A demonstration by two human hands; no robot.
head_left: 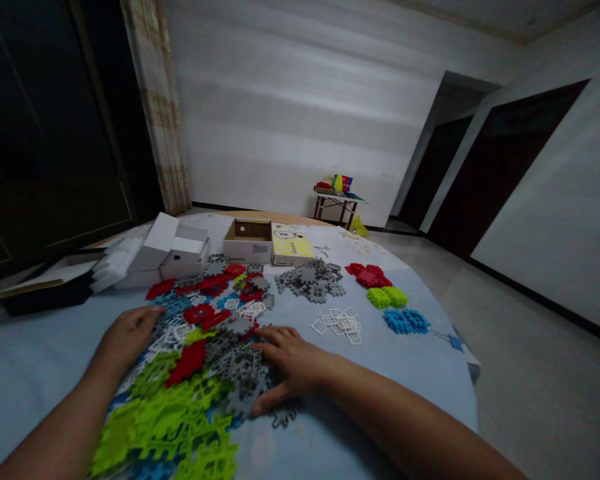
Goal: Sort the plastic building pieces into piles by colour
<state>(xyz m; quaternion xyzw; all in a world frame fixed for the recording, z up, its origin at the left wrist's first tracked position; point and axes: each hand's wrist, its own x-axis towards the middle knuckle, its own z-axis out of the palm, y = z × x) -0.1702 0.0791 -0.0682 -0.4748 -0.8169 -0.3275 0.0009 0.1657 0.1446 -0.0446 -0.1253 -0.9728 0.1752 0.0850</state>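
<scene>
right hand (294, 362) spread on grey pieces (240, 363); left hand (130, 335), grip unclear; sweeping could push blue pieces (407, 321) off surface's (430, 367) right edge.

Right hand (295, 363) on mixed pieces (187, 363), left hand (127, 335) perhaps touching them, 5 single-colour piles (407, 321)

Lime pieces (174, 415) cut off below; grip of left hand (127, 337) hidden.

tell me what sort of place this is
Probably a room in a home: there is a patterned curtain on one side, dark doors on the other, and a round table with a pale blue cloth, spread with plastic toy pieces.
</scene>
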